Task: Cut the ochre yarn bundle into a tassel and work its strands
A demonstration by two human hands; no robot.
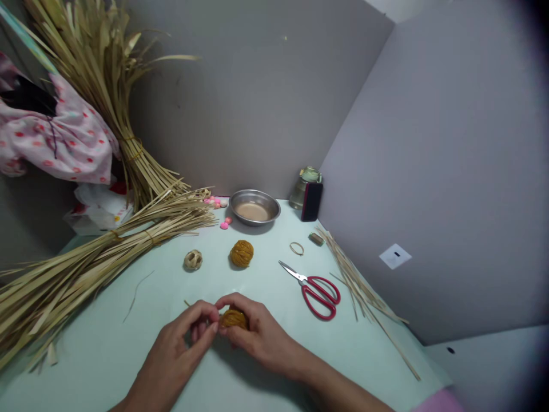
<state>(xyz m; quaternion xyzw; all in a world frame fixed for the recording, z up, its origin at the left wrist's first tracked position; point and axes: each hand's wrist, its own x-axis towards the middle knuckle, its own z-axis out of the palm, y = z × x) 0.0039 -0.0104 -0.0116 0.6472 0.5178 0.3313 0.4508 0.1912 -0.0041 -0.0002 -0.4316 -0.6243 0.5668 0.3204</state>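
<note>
My right hand (pixel 253 329) is wrapped round a ball of brown twine (pixel 234 320) low over the table. Beside it my left hand (pixel 189 332) pinches with thumb and forefinger at the ball's left side. What lies between those fingertips is too small to make out; a thin straw-like end (pixel 186 302) sticks out behind them. A second ball of brown twine (pixel 242 253) rests farther back. To its left sits a small woven ball (pixel 193 260) of pale strips. Scissors with red handles (pixel 319 295) lie to the right, blades pointing left and away.
Bundles of dry straw strips (pixel 141 229) cover the left side. A metal bowl (pixel 254 208) holding liquid stands at the back, near pink pieces (pixel 224 225). A phone (pixel 311 202) leans on a glass jar (pixel 297 193). Loose strips (pixel 364 286) and a small ring (pixel 296 248) lie right.
</note>
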